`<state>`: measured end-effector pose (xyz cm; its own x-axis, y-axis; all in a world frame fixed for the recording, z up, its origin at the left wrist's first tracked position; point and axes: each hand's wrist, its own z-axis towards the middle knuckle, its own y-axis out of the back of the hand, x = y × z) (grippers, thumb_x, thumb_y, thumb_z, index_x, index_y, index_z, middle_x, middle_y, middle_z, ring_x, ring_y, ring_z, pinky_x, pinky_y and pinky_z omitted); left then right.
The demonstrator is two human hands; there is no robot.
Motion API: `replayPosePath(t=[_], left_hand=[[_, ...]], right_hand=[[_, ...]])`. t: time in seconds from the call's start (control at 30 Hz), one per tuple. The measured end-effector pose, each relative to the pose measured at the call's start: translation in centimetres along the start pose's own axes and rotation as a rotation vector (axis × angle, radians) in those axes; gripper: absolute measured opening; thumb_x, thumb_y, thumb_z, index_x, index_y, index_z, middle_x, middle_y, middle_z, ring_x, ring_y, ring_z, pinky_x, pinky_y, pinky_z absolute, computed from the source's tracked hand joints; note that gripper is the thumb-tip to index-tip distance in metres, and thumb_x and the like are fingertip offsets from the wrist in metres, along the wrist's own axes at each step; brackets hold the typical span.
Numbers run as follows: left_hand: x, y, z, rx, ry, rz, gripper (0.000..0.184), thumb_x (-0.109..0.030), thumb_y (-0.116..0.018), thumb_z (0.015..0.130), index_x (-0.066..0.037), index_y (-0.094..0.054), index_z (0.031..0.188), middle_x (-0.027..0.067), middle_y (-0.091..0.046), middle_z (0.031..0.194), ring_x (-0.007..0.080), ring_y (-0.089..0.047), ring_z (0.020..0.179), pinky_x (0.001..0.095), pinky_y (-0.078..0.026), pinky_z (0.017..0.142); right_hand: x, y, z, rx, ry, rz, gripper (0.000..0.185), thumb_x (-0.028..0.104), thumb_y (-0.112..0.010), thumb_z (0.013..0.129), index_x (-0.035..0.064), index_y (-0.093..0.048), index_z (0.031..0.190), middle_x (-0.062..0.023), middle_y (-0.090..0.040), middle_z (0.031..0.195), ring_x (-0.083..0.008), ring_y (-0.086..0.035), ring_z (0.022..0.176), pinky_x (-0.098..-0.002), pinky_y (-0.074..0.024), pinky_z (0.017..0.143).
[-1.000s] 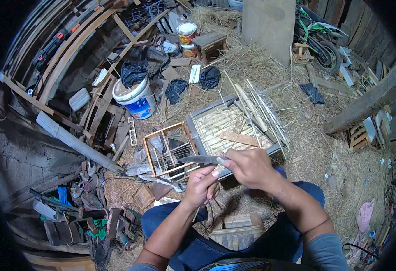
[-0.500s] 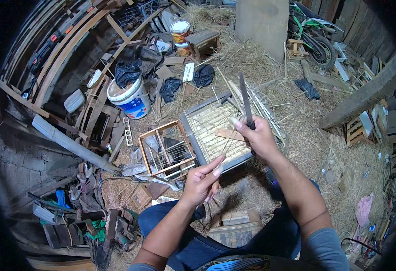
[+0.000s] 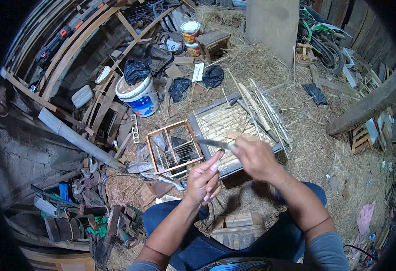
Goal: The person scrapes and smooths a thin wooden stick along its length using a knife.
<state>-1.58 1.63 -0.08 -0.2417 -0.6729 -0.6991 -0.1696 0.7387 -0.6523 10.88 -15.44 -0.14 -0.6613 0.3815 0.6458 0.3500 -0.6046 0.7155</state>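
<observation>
My right hand (image 3: 257, 158) is closed round the handle of a knife (image 3: 213, 144), its blade pointing left and slightly blurred. Just below the blade, my left hand (image 3: 202, 183) pinches a thin bamboo stick, mostly hidden by the fingers and hard to make out. Both hands are close together above the near edge of a low table (image 3: 195, 127) with a dark rim and a pale slatted top. Thin sticks and a small flat piece of wood lie on it. Left of it stands a small wooden-framed cage (image 3: 150, 151) with thin bars.
A bundle of bamboo strips (image 3: 262, 110) lies along the table's right side. Further left is a white bucket (image 3: 139, 101) with a black bag on top. A wooden stool (image 3: 212, 39) and stacked paint cans (image 3: 190, 34) stand behind. Straw covers the floor; a thick post (image 3: 365, 104) slants at right.
The knife has swung from pointing up to pointing left, and my right hand has turned over and come down nearer my left hand. The view has shifted slightly.
</observation>
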Motion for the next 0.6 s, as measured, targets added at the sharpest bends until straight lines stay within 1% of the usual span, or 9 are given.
replayPosePath(t=[0.07,0.1,0.2,0.23,0.27,0.3,0.37,0.5,0.6], left_hand=[[0.0,0.0,0.0,0.032,0.008,-0.009,0.044,-0.015,-0.041,0.107,-0.006,-0.04,0.15,-0.0029,-0.036,0.047,0.0076,-0.031,0.03,0.0235,-0.032,0.033],[-0.1,0.0,0.0,0.061,0.016,-0.016,0.045,-0.014,-0.039,0.107,-0.007,-0.037,0.151,-0.0039,-0.036,0.046,0.007,-0.03,0.03,0.0231,-0.031,0.033],[-0.3,-0.3,-0.3,0.092,-0.012,-0.034,0.045,-0.015,-0.04,0.107,-0.007,-0.037,0.152,-0.0029,-0.034,0.047,0.0076,-0.028,0.03,0.0238,-0.03,0.033],[-0.2,-0.3,-0.5,0.09,-0.012,-0.038,0.045,-0.015,-0.04,0.107,-0.007,-0.037,0.152,-0.0029,-0.034,0.047,0.0076,-0.028,0.03,0.0238,-0.03,0.033],[-0.1,-0.4,-0.6,0.102,-0.001,-0.021,0.045,-0.015,-0.04,0.108,-0.007,-0.037,0.152,-0.0027,-0.035,0.047,0.0077,-0.028,0.03,0.0235,-0.03,0.033],[-0.1,-0.4,-0.6,0.114,0.009,-0.002,0.045,-0.016,-0.04,0.108,-0.007,-0.037,0.152,-0.0025,-0.035,0.046,0.0078,-0.028,0.03,0.0233,-0.03,0.034],[-0.1,-0.4,-0.4,0.125,0.019,0.018,0.045,-0.016,-0.04,0.108,-0.007,-0.037,0.152,-0.0023,-0.036,0.046,0.0079,-0.029,0.03,0.0231,-0.029,0.034],[-0.2,-0.2,0.1,0.043,0.015,0.01,0.04,-0.018,-0.04,0.108,-0.005,-0.043,0.146,-0.0021,-0.036,0.045,0.0083,-0.029,0.029,0.0233,-0.029,0.034],[-0.1,0.1,0.2,0.076,0.014,-0.012,0.04,-0.017,-0.04,0.108,-0.006,-0.042,0.147,-0.0022,-0.035,0.045,0.0082,-0.029,0.03,0.0233,-0.029,0.033]], right_hand=[[-0.9,-0.1,0.3,-0.075,0.046,-0.059,0.033,0.036,-0.05,0.102,0.0112,-0.054,0.08,-0.0101,-0.052,0.053,-0.0348,-0.055,0.047,-0.0451,-0.0405,0.044],[0.0,-0.4,-0.3,-0.012,0.025,-0.053,0.041,0.044,-0.042,0.104,0.0126,-0.054,0.081,-0.0074,-0.05,0.049,-0.0281,-0.053,0.041,-0.0429,-0.0385,0.039],[-1.2,-0.5,0.0,-0.13,0.125,-0.075,0.041,0.044,-0.042,0.104,0.0123,-0.055,0.082,-0.0073,-0.049,0.049,-0.0285,-0.052,0.041,-0.0434,-0.0385,0.039],[-0.9,0.7,0.6,-0.086,-0.051,-0.02,0.039,0.042,-0.043,0.104,0.0124,-0.055,0.082,-0.0068,-0.049,0.049,-0.029,-0.052,0.04,-0.044,-0.0385,0.039],[-1.0,0.4,0.7,-0.084,-0.048,-0.024,0.039,0.042,-0.043,0.104,0.0124,-0.055,0.082,-0.0068,-0.049,0.049,-0.029,-0.052,0.04,-0.044,-0.0385,0.039],[-1.3,-0.2,0.8,-0.209,0.096,-0.041,0.038,0.042,-0.044,0.104,0.0128,-0.055,0.082,-0.0069,-0.05,0.049,-0.0291,-0.053,0.041,-0.044,-0.0384,0.039],[1.1,0.6,-0.4,-0.002,0.04,-0.07,0.036,0.041,-0.047,0.102,0.0127,-0.056,0.081,-0.0084,-0.051,0.049,-0.0306,-0.056,0.044,-0.0443,-0.0413,0.042],[-0.5,0.3,0.6,-0.122,0.124,-0.071,0.035,0.04,-0.048,0.102,0.0122,-0.058,0.083,-0.0112,-0.054,0.052,-0.0327,-0.059,0.049,-0.0447,-0.0446,0.047],[-0.2,0.1,0.1,-0.122,0.091,-0.011,0.039,0.042,-0.046,0.103,0.0112,-0.057,0.084,-0.0119,-0.055,0.053,-0.0344,-0.06,0.051,-0.0451,-0.0443,0.047]])
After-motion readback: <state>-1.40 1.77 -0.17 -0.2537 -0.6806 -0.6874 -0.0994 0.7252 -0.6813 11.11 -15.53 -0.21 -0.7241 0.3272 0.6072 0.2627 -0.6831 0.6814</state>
